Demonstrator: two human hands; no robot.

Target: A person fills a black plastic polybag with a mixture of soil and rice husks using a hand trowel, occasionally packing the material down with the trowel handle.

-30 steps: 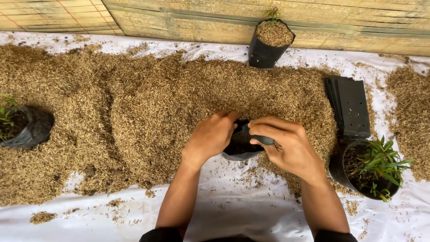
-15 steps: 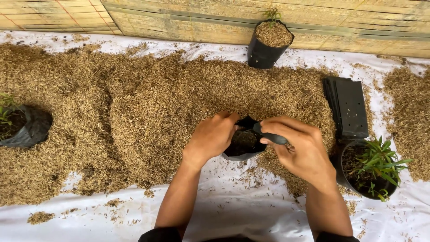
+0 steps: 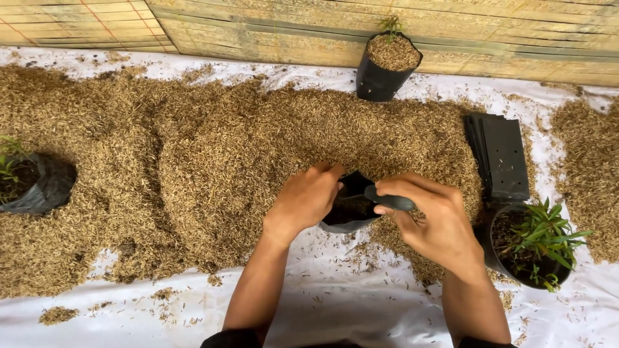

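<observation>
White sheeting (image 3: 348,309) covers the ground, and a broad heap of tan rice husk (image 3: 193,161) lies across most of it, from the left edge to past the middle. A smaller husk patch (image 3: 590,174) sits at the right edge. Bamboo matting (image 3: 277,29) runs along the far edge.

Flat black nursery bags lie in a stack (image 3: 503,158) near the right edge, touching the big heap. Just nearer than the stack, a filled black bag holds a leafy green seedling (image 3: 545,241). Another filled bag with a tiny sprout (image 3: 385,67) stands upright at the far edge. At the left edge a slumped black bag with green leaves (image 3: 35,183) rests on the husk.

Both hands meet at the heap's near side, around a small empty black bag (image 3: 351,206) lying on the husk. The left hand (image 3: 308,200) grips its left rim, fingers curled shut on the plastic. The right hand (image 3: 432,222) pinches the right rim between thumb and fingers, pulling the mouth apart.
</observation>
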